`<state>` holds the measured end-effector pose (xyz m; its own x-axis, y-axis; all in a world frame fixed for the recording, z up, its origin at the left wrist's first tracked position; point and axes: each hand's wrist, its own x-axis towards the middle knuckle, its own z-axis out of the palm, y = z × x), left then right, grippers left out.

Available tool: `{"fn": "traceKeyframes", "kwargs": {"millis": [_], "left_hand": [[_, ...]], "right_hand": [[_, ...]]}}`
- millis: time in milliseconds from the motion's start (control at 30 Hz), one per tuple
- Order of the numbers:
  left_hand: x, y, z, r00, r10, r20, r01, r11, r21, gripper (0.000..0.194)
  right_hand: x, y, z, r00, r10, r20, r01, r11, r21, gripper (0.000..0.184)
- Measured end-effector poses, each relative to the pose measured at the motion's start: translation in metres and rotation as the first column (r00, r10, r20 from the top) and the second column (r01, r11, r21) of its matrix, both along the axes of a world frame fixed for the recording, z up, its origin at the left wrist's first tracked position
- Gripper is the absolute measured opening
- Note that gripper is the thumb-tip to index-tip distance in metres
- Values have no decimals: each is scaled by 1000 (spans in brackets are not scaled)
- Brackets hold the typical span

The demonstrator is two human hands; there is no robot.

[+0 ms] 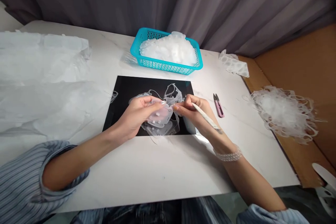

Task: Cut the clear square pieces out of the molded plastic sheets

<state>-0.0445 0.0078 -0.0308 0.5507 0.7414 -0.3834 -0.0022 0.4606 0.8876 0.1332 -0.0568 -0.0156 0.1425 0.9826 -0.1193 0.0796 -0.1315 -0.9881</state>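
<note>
My left hand (141, 110) is closed on a thin, translucent moulded sheet piece (161, 117) with small holes and raised nubs, pinching it between thumb and fingers. At the right edge of that piece, my right hand (194, 108) is closed, thumb and forefinger together at its rim. A slim white pen-like tool (206, 116) is tucked in the same hand, its rear end slanting back over the wrist; its tip is hidden. Under both hands lies a black mat (126, 91). More clear pieces and a looped, frame-like scrap (174, 92) rest on it.
A blue basket (165, 64) heaped with translucent pieces stands behind the mat. Pink thread snips (218, 105) lie to the right. Farther right, a pile of clear looped scraps (283, 112) sits by a cardboard box (309, 59). Filled clear plastic bags (44, 77) cover the left side.
</note>
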Motion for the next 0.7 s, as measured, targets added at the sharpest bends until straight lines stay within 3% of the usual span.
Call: {"fn": "traceKeyframes", "kwargs": {"millis": [133,300,500,600,700], "left_hand": [[4,-1,2,994,-110,12,110,990,-85,29],[9,0,6,996,-83,-41,74,980,-182,34],[7,2,9,968,-249,31,249,944,-218,49],[6,-4,14,938,-345,43,348,930,-116,74],[3,-8,20,917,-399,27,399,917,19,96]], "right_hand": [[1,-2,-7,1000,-6,13,5,997,78,48],[2,-11,-8,973,1,231,-48,979,197,44],[-4,-16,-21,883,29,468,-206,920,332,35],[0,-9,-30,818,-1,575,-251,899,359,30],[21,-1,-29,806,-143,575,-91,929,358,31]]}}
